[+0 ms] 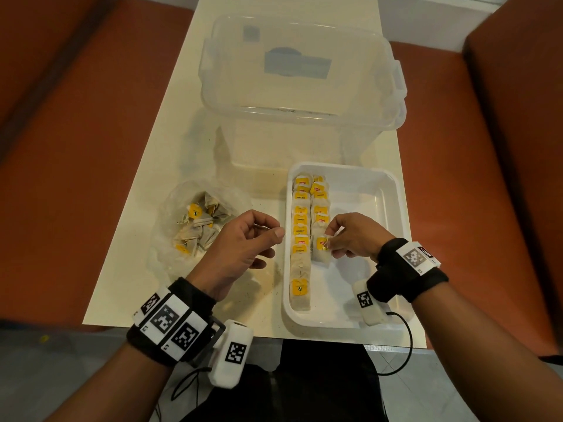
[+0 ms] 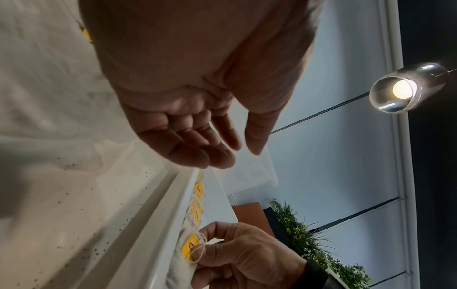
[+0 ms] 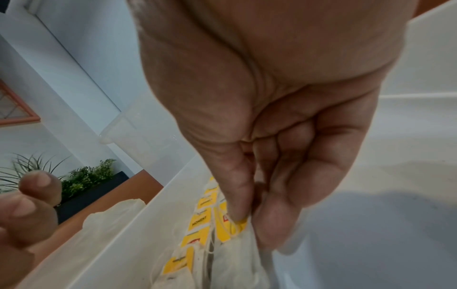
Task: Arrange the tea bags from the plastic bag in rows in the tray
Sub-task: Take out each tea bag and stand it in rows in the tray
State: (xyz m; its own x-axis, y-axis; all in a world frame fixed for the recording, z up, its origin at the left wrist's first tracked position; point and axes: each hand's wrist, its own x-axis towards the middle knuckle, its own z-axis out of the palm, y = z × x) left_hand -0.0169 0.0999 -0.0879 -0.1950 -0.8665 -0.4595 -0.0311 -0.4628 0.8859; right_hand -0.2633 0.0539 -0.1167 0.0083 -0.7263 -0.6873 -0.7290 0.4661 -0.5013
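A white tray (image 1: 359,208) sits on the table at the right. One full row of yellow-tagged tea bags (image 1: 300,226) runs along its left wall, and a shorter second row (image 1: 320,202) lies beside it. My right hand (image 1: 330,239) pinches a tea bag (image 1: 321,252) by its tag end at the near end of the second row; the right wrist view shows thumb and fingers on this tea bag (image 3: 237,260). Left of the tray lies the crumpled clear plastic bag (image 1: 195,226), holding several tea bags. My left hand (image 1: 271,231) hovers between bag and tray, fingers loosely curled, holding nothing.
A large clear plastic storage box (image 1: 301,86) stands just behind the tray. The cream table (image 1: 146,166) is narrow, with orange seats (image 1: 76,147) on both sides and its front edge close to my wrists. Dark specks dot the tabletop near the tray.
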